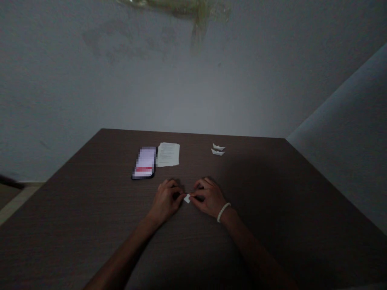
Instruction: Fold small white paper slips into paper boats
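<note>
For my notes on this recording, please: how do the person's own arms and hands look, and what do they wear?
The left forearm and right forearm are bare, with no sleeves in view. The left hand and right hand wear no gloves. A white beaded bracelet circles the right wrist.

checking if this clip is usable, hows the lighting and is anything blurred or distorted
In the head view, the light is dim, a broad shadow darkens the right of the brown table, the phone screen is pixelated, and a blurry smear crosses the top edge.
</note>
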A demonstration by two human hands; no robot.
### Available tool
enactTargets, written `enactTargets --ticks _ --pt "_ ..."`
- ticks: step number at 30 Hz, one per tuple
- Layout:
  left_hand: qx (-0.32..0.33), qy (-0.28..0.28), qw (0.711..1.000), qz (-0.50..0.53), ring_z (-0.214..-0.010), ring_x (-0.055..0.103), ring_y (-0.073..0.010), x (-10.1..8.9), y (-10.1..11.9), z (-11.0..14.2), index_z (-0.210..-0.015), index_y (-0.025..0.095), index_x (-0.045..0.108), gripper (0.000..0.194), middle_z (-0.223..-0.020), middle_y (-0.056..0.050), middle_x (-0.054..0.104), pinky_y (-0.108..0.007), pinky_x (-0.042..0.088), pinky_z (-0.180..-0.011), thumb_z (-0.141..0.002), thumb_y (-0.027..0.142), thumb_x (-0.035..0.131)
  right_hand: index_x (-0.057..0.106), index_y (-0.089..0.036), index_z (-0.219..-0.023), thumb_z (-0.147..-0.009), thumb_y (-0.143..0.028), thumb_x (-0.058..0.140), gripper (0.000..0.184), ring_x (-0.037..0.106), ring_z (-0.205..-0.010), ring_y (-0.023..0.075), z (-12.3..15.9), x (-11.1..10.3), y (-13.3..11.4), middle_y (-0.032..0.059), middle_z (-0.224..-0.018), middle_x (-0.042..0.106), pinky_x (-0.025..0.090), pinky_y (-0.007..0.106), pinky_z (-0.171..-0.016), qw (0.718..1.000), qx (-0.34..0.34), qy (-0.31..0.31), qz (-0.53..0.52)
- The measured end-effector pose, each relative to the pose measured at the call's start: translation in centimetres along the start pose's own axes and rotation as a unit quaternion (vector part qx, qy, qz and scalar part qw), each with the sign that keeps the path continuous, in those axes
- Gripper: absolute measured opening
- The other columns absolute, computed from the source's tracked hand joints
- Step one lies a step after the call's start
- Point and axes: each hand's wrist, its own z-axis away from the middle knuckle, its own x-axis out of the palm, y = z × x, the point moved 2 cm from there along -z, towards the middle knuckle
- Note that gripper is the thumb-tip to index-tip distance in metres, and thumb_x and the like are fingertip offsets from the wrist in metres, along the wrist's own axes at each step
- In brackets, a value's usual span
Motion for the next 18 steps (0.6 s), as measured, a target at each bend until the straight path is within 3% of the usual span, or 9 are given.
enactTargets --ticks 9,18 --pt "-0.04 -0.01 0.999 -0.035 -0.09 0.048 -0.026 0.0 0.4 -0.3 -0.073 0.018 0.068 0.011 -0.091 -0.007 0.057 -0.039 0.039 -0.075 -0.081 0.025 0.063 0.067 -0.02 -0.064 -0.078 -0.03 0.073 0.018 0.051 -0.084 0.0183 -0.5 1.0 -0.4 0.0037 -0.085 0.061 0.044 0.032 -0.076 0.999 0.043 0.033 0.002" --pt "-0.062 0.004 0.997 -0.04 -0.092 0.047 -0.0273 -0.2 0.1 0.0 -0.074 0.02 0.069 0.011 -0.093 -0.007 0.056 -0.04 0.039 -0.075 -0.081 0.028 0.064 0.066 -0.021 -0.066 -0.08 -0.032 0.072 0.019 0.051 -0.086 0.0186 -0.6 0.9 -0.5 0.0037 -0.086 0.061 0.043 0.033 -0.076 0.998 0.048 0.026 0.013"
